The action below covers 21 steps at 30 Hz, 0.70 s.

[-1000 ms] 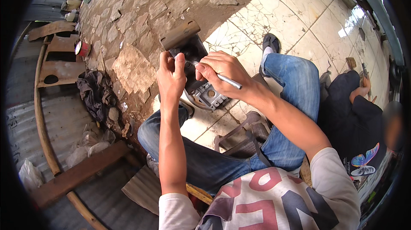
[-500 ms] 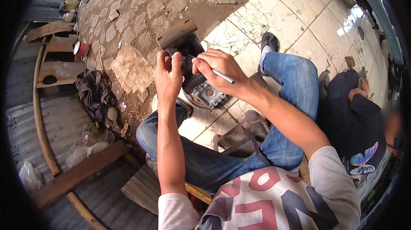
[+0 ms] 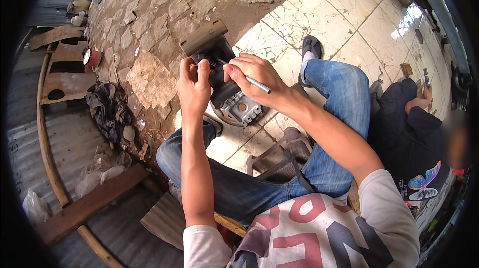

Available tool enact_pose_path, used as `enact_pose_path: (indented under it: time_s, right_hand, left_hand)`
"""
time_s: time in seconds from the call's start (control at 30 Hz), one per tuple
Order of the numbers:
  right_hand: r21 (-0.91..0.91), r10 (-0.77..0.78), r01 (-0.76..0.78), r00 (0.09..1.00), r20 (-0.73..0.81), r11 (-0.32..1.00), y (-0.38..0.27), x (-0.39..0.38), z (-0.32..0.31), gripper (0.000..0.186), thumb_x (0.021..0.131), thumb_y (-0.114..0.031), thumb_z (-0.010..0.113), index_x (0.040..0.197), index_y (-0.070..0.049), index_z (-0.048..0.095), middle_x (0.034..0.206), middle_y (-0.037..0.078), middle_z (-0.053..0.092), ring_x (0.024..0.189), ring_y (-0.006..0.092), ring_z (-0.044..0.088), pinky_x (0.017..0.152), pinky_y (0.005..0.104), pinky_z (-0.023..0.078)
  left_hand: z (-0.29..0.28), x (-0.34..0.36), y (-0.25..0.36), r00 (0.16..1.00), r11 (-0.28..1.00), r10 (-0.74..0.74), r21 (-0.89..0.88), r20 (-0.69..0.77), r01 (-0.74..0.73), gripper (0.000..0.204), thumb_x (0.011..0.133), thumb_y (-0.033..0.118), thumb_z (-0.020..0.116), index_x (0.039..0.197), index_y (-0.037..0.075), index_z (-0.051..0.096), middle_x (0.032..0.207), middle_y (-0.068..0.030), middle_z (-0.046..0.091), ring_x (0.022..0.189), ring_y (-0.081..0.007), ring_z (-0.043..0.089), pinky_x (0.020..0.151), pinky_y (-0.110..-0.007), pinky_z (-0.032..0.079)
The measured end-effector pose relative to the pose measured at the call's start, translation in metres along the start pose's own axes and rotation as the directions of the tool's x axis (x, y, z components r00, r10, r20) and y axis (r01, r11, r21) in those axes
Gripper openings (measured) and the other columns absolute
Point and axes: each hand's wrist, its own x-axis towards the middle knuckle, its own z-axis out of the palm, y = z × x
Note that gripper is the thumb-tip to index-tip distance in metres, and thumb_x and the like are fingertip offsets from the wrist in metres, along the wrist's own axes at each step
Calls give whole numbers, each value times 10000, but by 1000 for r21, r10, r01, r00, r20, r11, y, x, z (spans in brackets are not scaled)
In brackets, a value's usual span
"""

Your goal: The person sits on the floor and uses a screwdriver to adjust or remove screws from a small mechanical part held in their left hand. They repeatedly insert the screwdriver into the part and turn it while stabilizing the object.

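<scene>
Between my knees sits a mechanical unit with a dark body, a silver metal casting [image 3: 243, 108] at its near end and a brown, half-open cylinder [image 3: 203, 38] at its far end. My right hand [image 3: 257, 79] is closed round a slim silver metal rod [image 3: 258, 85], slanting toward the dark middle of the unit. Its far tip is hard to make out against the dark parts. My left hand [image 3: 193, 86] is at the left side of the dark body, fingers curled and thumb raised; what they grip is hidden.
A dark open bag [image 3: 279, 160] lies between my legs on the cracked tiles [image 3: 329, 13]. To the left are a flat brown piece of board [image 3: 149, 79], a dark cloth heap [image 3: 111, 111] and a red tin [image 3: 92, 57]. Another person in dark clothes [image 3: 399, 133] sits at right.
The view has shifted slightly. Both hands stay at the unit, with the rod held in much the same slant. The other person's hand at right has moved a little.
</scene>
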Motion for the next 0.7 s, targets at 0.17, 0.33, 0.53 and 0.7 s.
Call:
enact_pose_path:
  time_s: [0.17,0.33,0.53,0.7]
  right_hand:
    - [0,-21,21,1000,3,1000,6,-2,2,363,1049,-216,504,811,15,651,774,132,677,765,310,642,736,409,505]
    - [6,-68,68,998,-1,998,-5,0,1,330,1041,-166,514,792,14,636,746,126,661,732,291,635,699,390,506]
    - [10,-20,20,1000,-3,1000,9,1,2,318,1041,-162,511,816,15,650,765,134,666,757,291,647,707,390,513]
    - [16,-19,19,1000,9,1000,1,-1,-1,302,1031,-148,515,817,18,646,774,133,668,763,298,648,728,395,513]
  left_hand:
    - [2,0,2,1000,1000,15,20,-15,-14,391,1014,388,614,1142,20,572,731,-21,566,641,-88,458,568,-279,391]
    - [-3,1,-3,1000,998,8,61,-10,-7,386,1016,368,613,1163,14,571,731,-20,560,637,-88,451,567,-279,388]
    - [3,0,4,1000,1000,12,19,-14,-11,383,1018,356,611,1175,9,568,728,-11,545,633,-87,447,565,-280,386]
    - [0,2,0,1000,997,23,79,-12,-22,389,1021,358,604,1201,14,572,727,-14,552,630,-86,451,562,-276,383]
